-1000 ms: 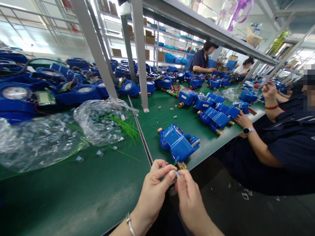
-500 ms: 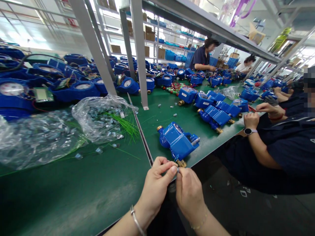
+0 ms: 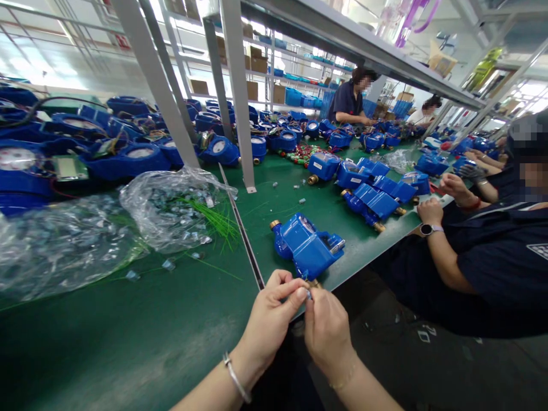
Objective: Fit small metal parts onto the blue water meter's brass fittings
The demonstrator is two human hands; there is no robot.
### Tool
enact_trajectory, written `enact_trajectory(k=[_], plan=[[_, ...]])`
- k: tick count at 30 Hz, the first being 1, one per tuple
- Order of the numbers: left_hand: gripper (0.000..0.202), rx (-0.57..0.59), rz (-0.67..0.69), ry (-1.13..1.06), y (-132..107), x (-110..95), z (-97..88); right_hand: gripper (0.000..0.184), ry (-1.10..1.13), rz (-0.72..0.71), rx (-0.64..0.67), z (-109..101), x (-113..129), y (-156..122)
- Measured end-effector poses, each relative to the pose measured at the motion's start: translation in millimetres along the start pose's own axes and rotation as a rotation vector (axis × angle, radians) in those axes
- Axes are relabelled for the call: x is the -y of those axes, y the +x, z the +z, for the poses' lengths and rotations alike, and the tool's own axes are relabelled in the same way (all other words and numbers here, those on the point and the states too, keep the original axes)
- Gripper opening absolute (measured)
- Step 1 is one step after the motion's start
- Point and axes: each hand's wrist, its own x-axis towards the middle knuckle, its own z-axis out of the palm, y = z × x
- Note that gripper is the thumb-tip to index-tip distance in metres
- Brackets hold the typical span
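Observation:
Just in front of me, a blue water meter [image 3: 305, 245] with brass threaded ends lies on the green bench. At its near end my left hand [image 3: 272, 314] and my right hand [image 3: 329, 331] meet, thumbs and fingertips pinched together. Between them sits a small pale-blue plastic seal [image 3: 309, 294], mostly covered by the fingers. A thin wire seems to run from it to the meter's near brass end. On the left, a clear plastic bag [image 3: 141, 194] holds many similar seals, with green wires [image 3: 214, 220] spilling out.
More blue meters [image 3: 372, 200] lie farther along the bench [image 3: 141, 342], and many with dials crowd the back left. A grey post [image 3: 237, 97] supports the overhead shelf. A co-worker [image 3: 483, 245] sits close on the right; others work farther back. A narrow gap [image 3: 244, 234] crosses the bench top.
The view has shifted slightly. My two hands stay pinched together at the meter's near end, with only slight finger movement. The co-worker's hands on the right have moved a little.

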Motion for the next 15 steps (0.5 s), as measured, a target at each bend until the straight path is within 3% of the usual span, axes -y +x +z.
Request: enact_trajectory(k=[3,9,12,15], plan=[[0.022,-0.011,-0.011,-0.033,0.4,0.7,1.5,0.021,0.086,0.121,-0.009,4.0,-7.7,3.1],[0.023,0.002,0.009,0.032,6.8,6.0,-5.5,0.045,0.488,0.387,0.192,13.5,4.4,12.8],[0.018,0.022,0.034,0.057,9.5,11.8,-9.4,0.04,0.631,0.537,0.197,12.0,10.5,12.0],[0.018,0.047,0.026,0.073,9.2,16.5,-9.7,0.026,0.483,0.404,0.091,4.5,9.9,9.8]])
